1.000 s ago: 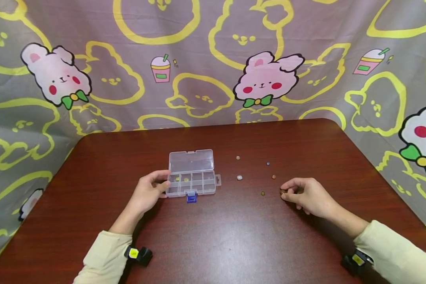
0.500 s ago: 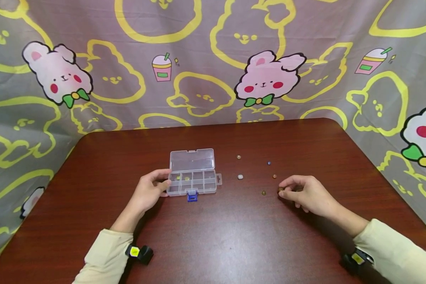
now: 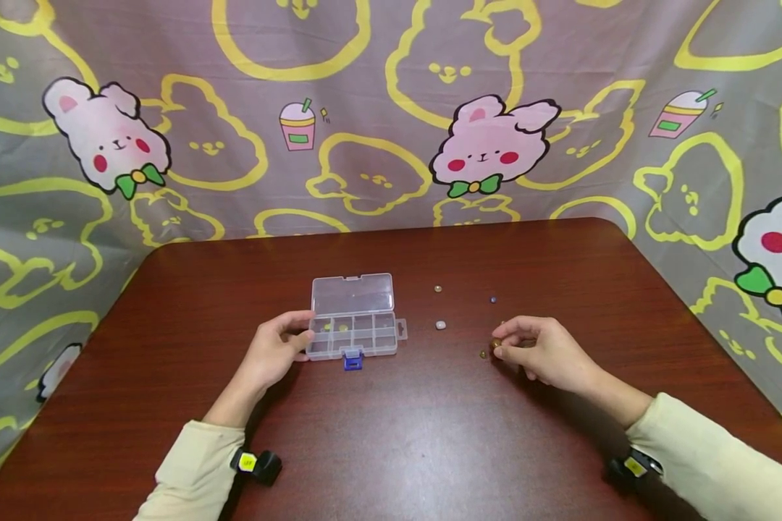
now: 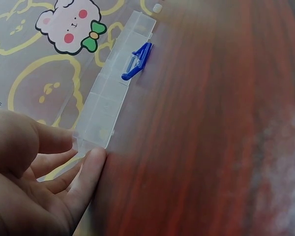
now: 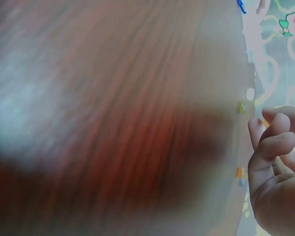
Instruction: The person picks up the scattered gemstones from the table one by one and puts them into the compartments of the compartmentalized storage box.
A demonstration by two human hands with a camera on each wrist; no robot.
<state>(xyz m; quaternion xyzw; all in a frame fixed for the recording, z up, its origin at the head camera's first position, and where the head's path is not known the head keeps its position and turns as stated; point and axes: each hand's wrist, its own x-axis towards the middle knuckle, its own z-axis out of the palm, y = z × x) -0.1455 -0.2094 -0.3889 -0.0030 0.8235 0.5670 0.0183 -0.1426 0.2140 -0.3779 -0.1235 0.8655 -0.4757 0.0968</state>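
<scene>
My left hand [image 3: 276,352] grips the left end of a clear plastic compartment box [image 3: 363,354], thumb in front and fingers behind. Its lid [image 3: 353,295] is folded back, and a blue latch [image 3: 353,361] hangs at the front. Small yellowish pieces [image 3: 343,328] lie in the left compartments. To the right, my right hand [image 3: 554,354] pinches a brown bead [image 3: 497,346] between thumb and index finger. Just left of it lies a small olive bead [image 3: 483,354]. An orange bead [image 5: 240,172] is mostly hidden behind this hand in the head view.
A white bead [image 3: 440,325], a gold bead [image 3: 438,289] and a blue bead [image 3: 493,299] lie between the box and my right hand or farther back. A patterned curtain [image 3: 365,108] hangs behind the brown table [image 3: 391,449].
My right hand has moved left with the brown bead, coming close to the olive bead and covering most of the orange one. My left hand and the box have stayed in place.
</scene>
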